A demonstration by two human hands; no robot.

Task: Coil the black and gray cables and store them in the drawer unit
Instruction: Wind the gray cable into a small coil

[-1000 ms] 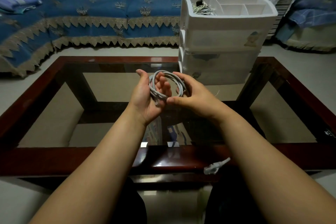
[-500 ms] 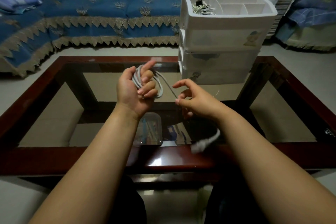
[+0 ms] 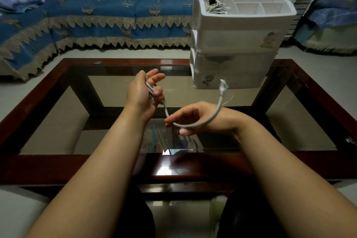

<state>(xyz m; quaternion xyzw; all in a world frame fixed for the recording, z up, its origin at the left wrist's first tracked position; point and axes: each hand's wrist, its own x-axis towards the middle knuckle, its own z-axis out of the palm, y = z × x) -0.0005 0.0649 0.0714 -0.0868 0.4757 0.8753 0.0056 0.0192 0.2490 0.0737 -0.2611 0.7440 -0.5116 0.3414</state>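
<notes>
My left hand (image 3: 144,93) grips the coiled part of the gray cable (image 3: 197,124) above the glass table. The coil is mostly hidden inside the palm. The free tail runs down to my right hand (image 3: 201,120), passes through its curled fingers, then arcs up over the wrist. Its clear plug (image 3: 223,85) points upward in front of the white drawer unit (image 3: 237,44). The unit stands at the table's far right, drawers closed. Its open top tray holds a coiled light cable with a black part (image 3: 215,6).
The glass-topped table has a dark red wooden frame (image 3: 58,168), and papers show on the shelf beneath the glass (image 3: 164,137). A blue sofa with a lace cover (image 3: 100,17) runs along the back. Another covered seat (image 3: 332,15) stands at the right.
The coil has tightened into my left hand. My right hand dropped lower and swung the cable's tail round, so the plug went from hanging near the table edge to pointing up by the drawers.
</notes>
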